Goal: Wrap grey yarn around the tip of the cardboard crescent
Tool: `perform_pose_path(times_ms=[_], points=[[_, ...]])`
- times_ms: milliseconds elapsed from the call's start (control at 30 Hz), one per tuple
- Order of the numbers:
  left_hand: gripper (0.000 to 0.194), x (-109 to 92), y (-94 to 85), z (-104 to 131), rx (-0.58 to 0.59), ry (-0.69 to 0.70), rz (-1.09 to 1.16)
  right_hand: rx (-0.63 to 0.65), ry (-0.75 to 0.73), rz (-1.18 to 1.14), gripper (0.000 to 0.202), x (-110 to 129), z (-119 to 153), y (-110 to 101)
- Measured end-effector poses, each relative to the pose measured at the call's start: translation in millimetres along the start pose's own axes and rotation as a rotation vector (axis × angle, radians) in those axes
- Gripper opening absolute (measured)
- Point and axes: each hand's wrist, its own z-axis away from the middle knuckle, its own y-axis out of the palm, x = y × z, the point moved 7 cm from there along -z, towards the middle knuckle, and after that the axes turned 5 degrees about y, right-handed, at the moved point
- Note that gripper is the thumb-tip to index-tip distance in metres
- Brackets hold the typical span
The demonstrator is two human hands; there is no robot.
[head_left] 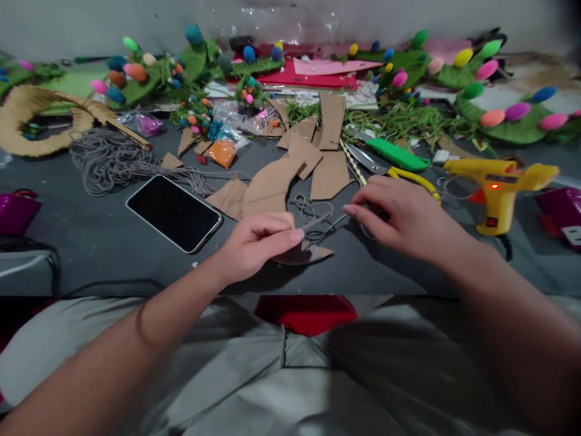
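Note:
My left hand (pixel 263 242) is closed at the table's front, its thumb pressed on a curved cardboard crescent (pixel 272 184) and on grey cord at the thumb tip. The crescent's pointed lower end (pixel 313 253) shows below the fingers; its middle is hidden by the hand. From the thumb, strands of grey cord (pixel 338 222) stretch right to my right hand (pixel 393 212), which pinches the cord between thumb and forefinger. Loose loops of this cord lie on the table between both hands.
A phone (pixel 175 212) and a tangled cord heap (pixel 111 157) lie left. Cardboard scraps (pixel 330 175), scissors (pixel 367 160) and a green cutter (pixel 397 154) lie beyond my hands. A yellow glue gun (pixel 499 188), its light on, stands right. Felt leaves with coloured eggs (pixel 517 112) line the back.

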Motion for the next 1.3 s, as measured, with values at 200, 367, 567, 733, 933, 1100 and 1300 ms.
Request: perform_pose_path(times_ms=[200, 367, 567, 733, 933, 1100, 1300], points=[[0.047, -4, 5.5, 1, 0.090, 0.048, -0.084, 0.004, 0.022, -0.030, 0.021, -7, -1, 0], [0.049, -4, 8.8, 2, 0.126, 0.096, -0.138, -0.023, 0.038, -0.030, 0.023, -11, -2, -7], [0.014, 3, 10.4, 3, 0.094, -0.018, -0.122, -0.088, 0.032, -0.022, 0.016, -11, -1, -16], [0.019, 6, 7.4, 4, 0.075, -0.036, -0.082, -0.110, 0.036, -0.020, 0.019, -15, -1, -17], [0.039, -2, 3.2, 1, 0.126, 0.144, 0.029, -0.149, 0.039, 0.066, 0.025, -23, -3, -19], [0.034, -2, 4.6, -1, 0.103, 0.110, 0.043, -0.168, 0.034, 0.125, 0.021, -24, -4, -21], [0.020, 6, 6.0, -2, 0.066, -0.007, 0.114, -0.198, 0.044, 0.142, 0.021, -26, -3, -26]])
